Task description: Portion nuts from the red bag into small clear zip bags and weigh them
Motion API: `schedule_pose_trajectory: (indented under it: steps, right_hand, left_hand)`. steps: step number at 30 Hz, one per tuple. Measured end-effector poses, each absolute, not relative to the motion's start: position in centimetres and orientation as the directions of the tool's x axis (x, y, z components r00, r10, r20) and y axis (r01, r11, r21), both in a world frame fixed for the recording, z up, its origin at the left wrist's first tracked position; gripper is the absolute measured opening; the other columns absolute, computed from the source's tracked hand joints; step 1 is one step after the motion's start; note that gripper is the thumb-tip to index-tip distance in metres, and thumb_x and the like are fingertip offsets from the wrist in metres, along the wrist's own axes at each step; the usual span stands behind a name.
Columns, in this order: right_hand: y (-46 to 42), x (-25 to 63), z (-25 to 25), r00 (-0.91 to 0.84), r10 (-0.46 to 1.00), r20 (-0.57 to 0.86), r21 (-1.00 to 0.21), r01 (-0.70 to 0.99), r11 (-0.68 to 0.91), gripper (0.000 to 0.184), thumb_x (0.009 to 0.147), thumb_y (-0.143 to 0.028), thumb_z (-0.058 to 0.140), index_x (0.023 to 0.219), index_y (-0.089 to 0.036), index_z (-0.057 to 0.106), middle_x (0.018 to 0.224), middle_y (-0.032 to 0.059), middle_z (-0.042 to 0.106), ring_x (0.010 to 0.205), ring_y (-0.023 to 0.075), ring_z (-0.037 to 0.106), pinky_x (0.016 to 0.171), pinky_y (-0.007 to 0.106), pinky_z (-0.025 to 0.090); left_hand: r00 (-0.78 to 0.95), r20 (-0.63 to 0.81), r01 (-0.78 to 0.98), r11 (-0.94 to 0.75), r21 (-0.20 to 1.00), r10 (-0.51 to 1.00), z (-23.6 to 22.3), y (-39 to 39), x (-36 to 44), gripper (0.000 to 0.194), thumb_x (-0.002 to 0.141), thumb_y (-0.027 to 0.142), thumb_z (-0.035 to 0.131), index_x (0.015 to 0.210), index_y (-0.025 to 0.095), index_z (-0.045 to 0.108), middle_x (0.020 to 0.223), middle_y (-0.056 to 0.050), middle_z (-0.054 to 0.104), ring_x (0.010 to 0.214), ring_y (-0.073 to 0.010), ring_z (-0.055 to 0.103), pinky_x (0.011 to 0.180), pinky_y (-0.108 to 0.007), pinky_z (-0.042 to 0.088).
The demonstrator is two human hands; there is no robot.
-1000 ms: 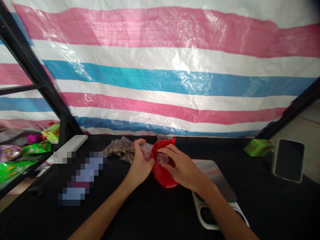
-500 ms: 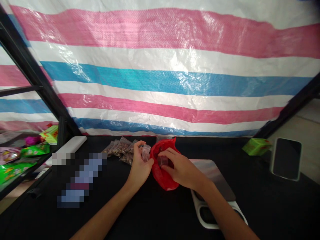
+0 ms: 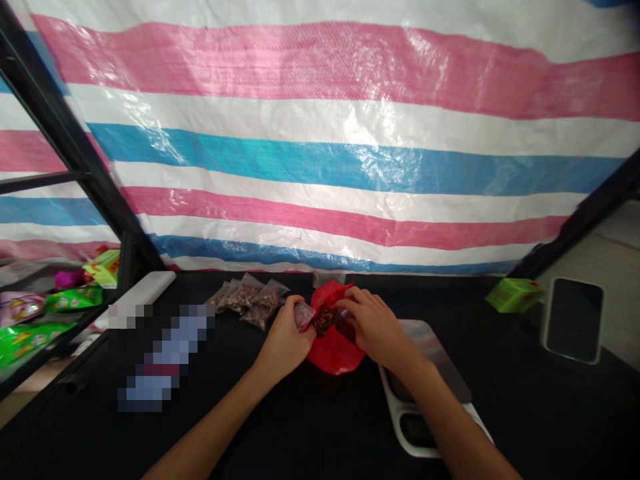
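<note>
Looking down from the head camera, the left hand (image 3: 285, 343) has its grip pressed together on a small clear plastic bag (image 3: 304, 315), held just beside the opening of a red plastic bag (image 3: 334, 357) that lies on the black desk (image 3: 320, 427). The right hand (image 3: 373, 320) curves over dark brown loose pieces (image 3: 327, 321) inside the red bag, its grip closed in around them, though whether it pinches anything is hidden. Filled small bags (image 3: 255, 303) sit in a loose heap just left of the hands, and a digital scale (image 3: 425, 353) stands just right. From here, a slack pinch could let the clear bag slip and spill, loose pieces could scatter across the dark desk, where they would be hard to see, and the right hand could nudge the scale.
</note>
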State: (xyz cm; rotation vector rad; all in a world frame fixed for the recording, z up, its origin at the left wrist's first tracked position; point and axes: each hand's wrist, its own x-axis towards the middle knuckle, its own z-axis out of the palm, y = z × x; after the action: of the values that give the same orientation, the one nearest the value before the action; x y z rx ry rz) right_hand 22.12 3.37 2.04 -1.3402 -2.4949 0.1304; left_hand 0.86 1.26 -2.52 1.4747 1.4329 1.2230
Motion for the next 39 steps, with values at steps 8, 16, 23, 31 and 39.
schedule_pose_trajectory:
  steps: [8,16,23,31,39]
  right_hand:
    - [3.2,21.3,1.5,-0.56,0.804,0.197,-0.356,0.724,0.591,0.044,0.088,-0.004,0.057,0.125,-0.023,0.068,0.123,0.0085,0.064,0.113,0.0228,0.06,0.1,0.035,0.044]
    - [2.9,21.2,1.5,-0.578,0.784,0.224,-0.558,0.584,0.59,0.043,0.083,0.0,0.054,0.116,-0.023,0.069,0.118,0.0075,0.065,0.103,0.0204,0.064,0.096,0.031,0.048]
    - [2.2,19.8,0.9,-0.509,0.827,0.238,-0.642,0.557,0.527,0.03,0.079,-0.003,0.059,0.102,-0.022,0.062,0.104,0.0043,0.066,0.087,0.0186,0.063,0.078,0.028,0.049]
    - [3.1,20.0,0.1,-0.447,0.84,0.309,-0.775,0.394,0.494,0.038,0.084,-0.002,0.051,0.115,-0.023,0.061,0.119,0.0076,0.067,0.106,0.0211,0.065,0.095,0.036,0.051]
    - [3.3,19.8,1.1,-0.401,0.864,0.304,-0.889,0.207,0.409,0.032,0.093,-0.012,0.054,0.122,-0.025,0.055,0.118,0.0045,0.068,0.107,0.0191,0.067,0.098,0.038,0.053]
  left_hand:
    - [-0.042,0.098,0.154,-0.091,0.984,0.994,-1.7,0.8,2.0,0.042,0.068,0.004,0.057,0.107,0.02,0.059,0.087,0.001,0.065,0.073,-0.0148,0.06,0.066,-0.024,0.046]
    - [-0.152,0.088,-0.079,-0.1,0.992,0.984,-1.2,0.8,2.6,0.042,0.069,0.015,0.069,0.109,0.02,0.056,0.09,0.002,0.067,0.078,-0.0148,0.063,0.072,-0.025,0.05]
    - [-0.113,-0.01,-0.244,-0.018,0.97,0.994,-2.1,1.1,2.1,0.049,0.066,0.011,0.064,0.113,0.021,0.058,0.085,0.002,0.066,0.074,-0.0139,0.063,0.067,-0.022,0.048]
    - [-0.172,0.285,0.143,-0.262,0.954,0.943,-1.6,1.6,1.1,0.037,0.08,0.022,0.066,0.116,0.022,0.057,0.101,-0.002,0.064,0.09,-0.0173,0.064,0.086,-0.031,0.051]
    - [-0.044,0.465,0.624,-0.34,0.704,0.884,-1.8,1.4,-0.4,0.063,0.082,0.01,0.059,0.143,0.026,0.049,0.125,-0.009,0.055,0.116,-0.0249,0.06,0.106,-0.044,0.048]
